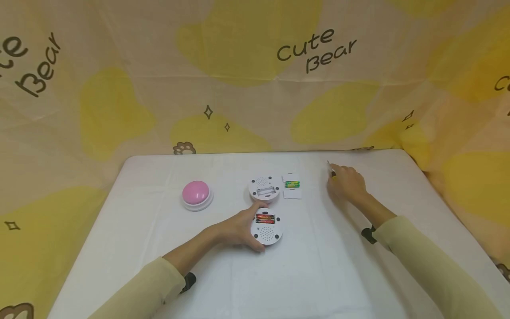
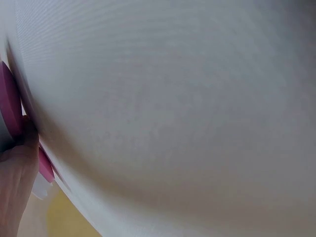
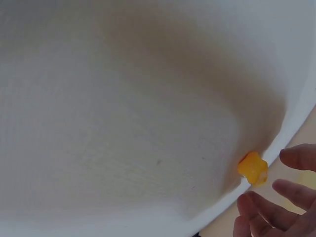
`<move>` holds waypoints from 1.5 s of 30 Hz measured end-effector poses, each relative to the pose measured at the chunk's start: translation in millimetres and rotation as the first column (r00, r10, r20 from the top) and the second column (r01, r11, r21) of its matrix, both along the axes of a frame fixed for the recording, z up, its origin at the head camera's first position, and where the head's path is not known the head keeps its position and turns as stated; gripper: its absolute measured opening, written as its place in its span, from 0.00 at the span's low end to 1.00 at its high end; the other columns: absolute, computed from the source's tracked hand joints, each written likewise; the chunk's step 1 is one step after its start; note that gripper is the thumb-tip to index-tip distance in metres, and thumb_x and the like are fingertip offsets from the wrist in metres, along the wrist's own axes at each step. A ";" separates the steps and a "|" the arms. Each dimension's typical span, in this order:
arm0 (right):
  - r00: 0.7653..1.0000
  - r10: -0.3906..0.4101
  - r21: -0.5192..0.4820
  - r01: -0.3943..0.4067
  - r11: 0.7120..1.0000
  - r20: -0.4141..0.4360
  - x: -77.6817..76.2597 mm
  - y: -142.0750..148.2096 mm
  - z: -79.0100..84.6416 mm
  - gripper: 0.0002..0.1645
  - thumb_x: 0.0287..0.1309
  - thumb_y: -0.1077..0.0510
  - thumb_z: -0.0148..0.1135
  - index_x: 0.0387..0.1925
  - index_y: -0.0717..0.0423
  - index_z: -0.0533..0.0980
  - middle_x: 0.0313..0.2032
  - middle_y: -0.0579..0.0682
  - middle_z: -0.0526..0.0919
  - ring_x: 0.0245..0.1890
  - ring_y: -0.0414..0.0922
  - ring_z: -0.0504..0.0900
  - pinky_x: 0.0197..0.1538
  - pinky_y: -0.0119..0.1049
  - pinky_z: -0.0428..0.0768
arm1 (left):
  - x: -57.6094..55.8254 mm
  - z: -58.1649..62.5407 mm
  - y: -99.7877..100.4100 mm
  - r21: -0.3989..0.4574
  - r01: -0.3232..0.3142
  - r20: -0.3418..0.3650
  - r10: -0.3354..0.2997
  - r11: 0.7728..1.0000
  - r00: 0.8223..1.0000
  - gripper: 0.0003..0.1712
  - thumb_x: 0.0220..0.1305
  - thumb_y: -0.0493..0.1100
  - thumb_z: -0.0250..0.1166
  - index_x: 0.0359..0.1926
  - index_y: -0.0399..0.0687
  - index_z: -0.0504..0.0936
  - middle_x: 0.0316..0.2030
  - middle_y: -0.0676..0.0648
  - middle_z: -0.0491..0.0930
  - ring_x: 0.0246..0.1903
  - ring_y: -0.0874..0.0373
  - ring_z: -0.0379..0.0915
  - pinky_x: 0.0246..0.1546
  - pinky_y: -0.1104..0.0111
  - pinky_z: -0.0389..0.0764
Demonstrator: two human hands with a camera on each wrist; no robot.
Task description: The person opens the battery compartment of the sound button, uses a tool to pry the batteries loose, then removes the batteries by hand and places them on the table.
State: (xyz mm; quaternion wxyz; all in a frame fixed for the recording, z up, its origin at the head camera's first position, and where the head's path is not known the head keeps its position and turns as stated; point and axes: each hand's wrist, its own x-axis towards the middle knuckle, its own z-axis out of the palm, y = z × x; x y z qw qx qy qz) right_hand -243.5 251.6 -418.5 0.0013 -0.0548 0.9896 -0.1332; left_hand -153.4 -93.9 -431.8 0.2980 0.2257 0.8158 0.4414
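Note:
My left hand [image 1: 240,229] grips an upturned white sound button [image 1: 266,235] by its sides, thumb and fingers spread around it. Two red batteries [image 1: 264,218] sit in its uncovered compartment, above a speaker grille. In the left wrist view its pink dome [image 2: 10,101] faces the table beside my fingers. Near the back right, my right hand [image 1: 347,182] is by a small screwdriver [image 1: 333,173], whose yellow handle end [image 3: 253,169] shows in the right wrist view. Those fingers are apart and loosely bent around it, with gaps between fingertips and handle.
Just behind the gripped button lies another upturned white button [image 1: 264,184] with a bare battery compartment. Green batteries [image 1: 292,184] lie beside it among thin white pieces [image 1: 292,194]. A pink-domed button [image 1: 195,192] stands upright at left. A patterned yellow cloth [image 1: 247,110] hangs behind the white table [image 1: 318,274].

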 end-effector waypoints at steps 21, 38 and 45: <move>0.992 0.125 0.011 -0.125 0.992 0.010 0.6 2.9 -4.3 0.15 0.65 0.66 0.52 0.46 0.70 0.79 0.41 0.67 0.81 0.36 0.57 0.78 0.35 0.50 0.76 | -1.0 -1.7 0.2 -0.015 0.003 -0.018 -0.004 1.000 1.000 0.65 0.40 0.47 0.84 0.74 0.54 0.52 0.52 0.55 0.74 0.48 0.57 0.70 0.56 0.59 0.68; 0.970 0.222 -0.191 -0.237 0.953 -0.097 11.0 0.1 6.6 0.22 0.60 0.72 0.52 0.55 0.68 0.78 0.47 0.66 0.78 0.43 0.58 0.77 0.45 0.53 0.75 | -1.2 -2.3 0.2 -0.015 0.011 -0.027 -0.012 1.000 1.000 0.64 0.40 0.47 0.83 0.74 0.54 0.52 0.52 0.55 0.73 0.49 0.57 0.70 0.57 0.59 0.67; 0.946 0.272 -0.373 -0.320 0.871 -0.179 19.1 -5.9 13.7 0.18 0.64 0.72 0.51 0.51 0.66 0.81 0.44 0.64 0.83 0.37 0.54 0.76 0.40 0.48 0.76 | -0.7 -2.3 0.2 -0.016 0.005 -0.015 -0.005 1.000 1.000 0.64 0.41 0.46 0.83 0.74 0.54 0.51 0.52 0.55 0.73 0.49 0.57 0.70 0.57 0.59 0.67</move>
